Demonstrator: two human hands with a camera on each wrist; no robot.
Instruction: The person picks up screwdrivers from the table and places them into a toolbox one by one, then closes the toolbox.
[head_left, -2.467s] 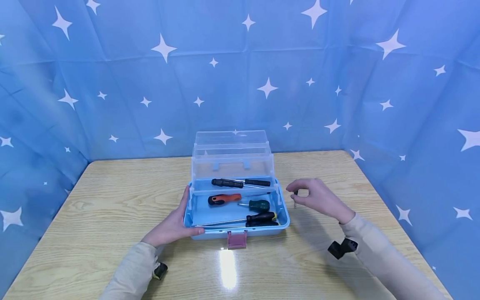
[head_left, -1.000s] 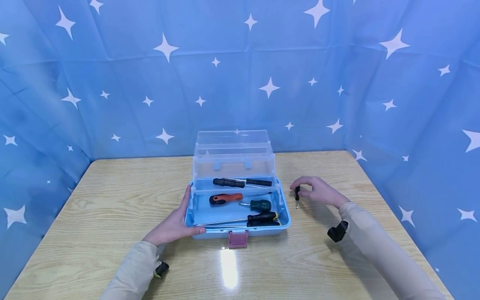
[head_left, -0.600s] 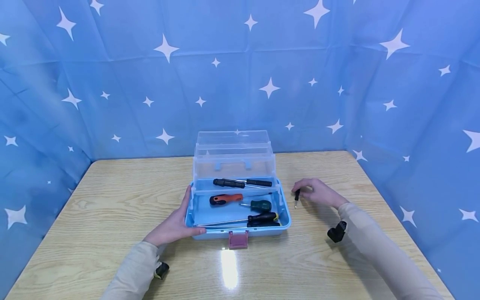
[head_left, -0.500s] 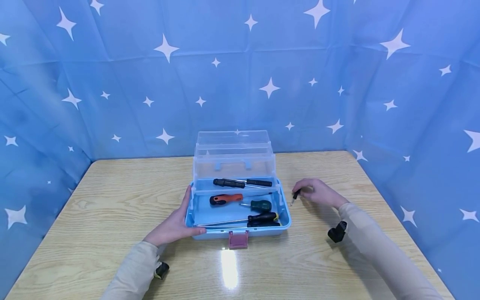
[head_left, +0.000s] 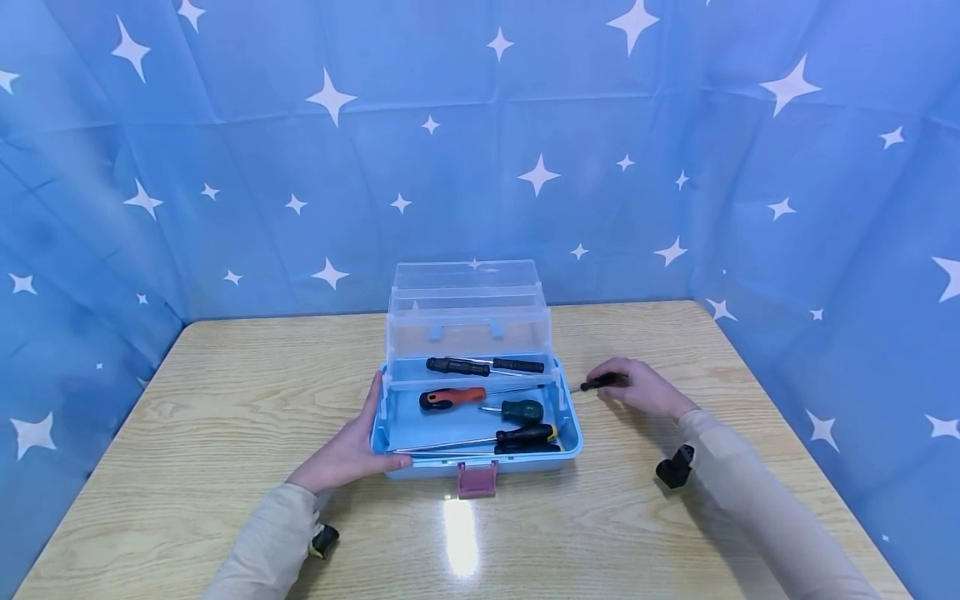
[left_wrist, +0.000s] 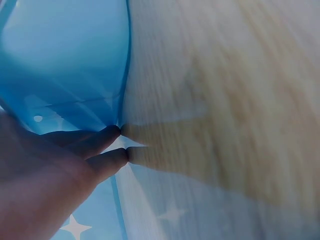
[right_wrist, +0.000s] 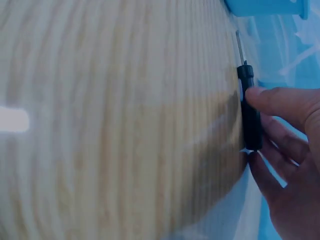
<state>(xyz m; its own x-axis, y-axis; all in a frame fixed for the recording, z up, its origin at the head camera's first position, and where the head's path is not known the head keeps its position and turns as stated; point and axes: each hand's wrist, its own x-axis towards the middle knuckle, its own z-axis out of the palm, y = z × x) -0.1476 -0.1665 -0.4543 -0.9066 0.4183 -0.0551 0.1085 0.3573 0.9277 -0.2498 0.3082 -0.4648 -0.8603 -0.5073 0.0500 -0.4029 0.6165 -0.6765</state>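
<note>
A light blue toolbox [head_left: 573, 442] stands on the table, its clear lid [head_left: 467, 287] raised. My left hand [head_left: 345, 450] rests against its left front corner, thumb along the front and straight fingers [left_wrist: 102, 142] down the left side. In the right hand [head_left: 641, 387], just right of the box, thumb and fingers pinch a small black-handled screwdriver [right_wrist: 250, 110]. Its thin metal shaft points toward the box. Inside the box lie an orange-and-black screwdriver [head_left: 453, 398], a stubby dark green screwdriver [head_left: 521, 411], a black-and-yellow one [head_left: 525, 433] and several other black-handled tools.
The wooden table [head_left: 247, 433] spreads out around the box. A pink latch [head_left: 476, 480] hangs at the box's front. Blue star-patterned cloth [head_left: 465, 150] closes off the back and sides. Black wrist devices sit at both sleeves.
The small screwdriver has swung in the right hand from nearly upright to nearly level, its tip now toward the box. The right hand shifted slightly right. Left hand and box stay put.
</note>
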